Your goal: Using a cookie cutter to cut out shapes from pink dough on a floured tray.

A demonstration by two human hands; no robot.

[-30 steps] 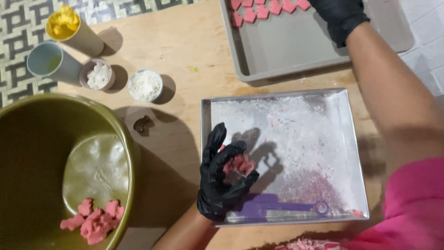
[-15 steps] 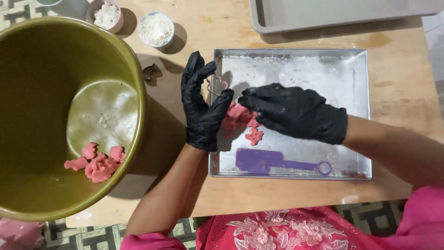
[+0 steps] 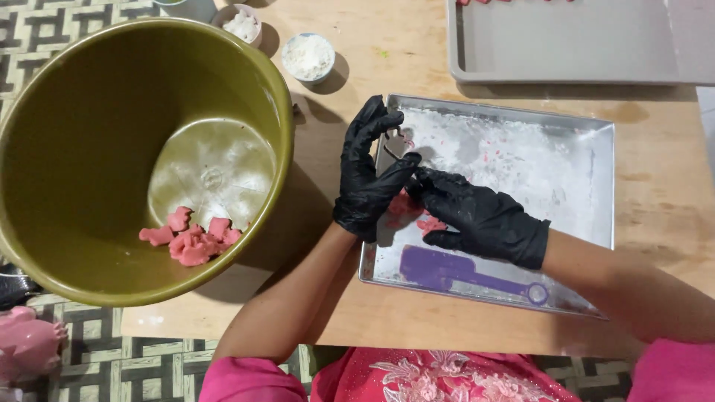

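Note:
My left hand (image 3: 369,179), in a black glove, hovers over the left end of a floured metal tray (image 3: 566,186), fingers curled around a lump of pink dough (image 3: 404,205). My right hand (image 3: 477,216), also gloved in black, comes in from the right; its fingertips meet the left thumb and pinch the same dough. A small pink piece (image 3: 430,223) shows under the right thumb. A small metal cutter (image 3: 398,141) sits by the left fingertips. A purple spatula (image 3: 462,272) lies along the tray's near edge.
A large olive bowl (image 3: 89,112) at the left holds several pink shaped pieces (image 3: 192,238). Two small cups of white powder (image 3: 307,56) stand behind it. A grey baking tray (image 3: 566,45) lies at the back right. The table top is wood; a pink object (image 3: 26,339) is at the lower left.
A second ago my right hand was at the far grey tray; it came back to the floured tray and joined my left hand on the dough. The view shifted toward the bowl.

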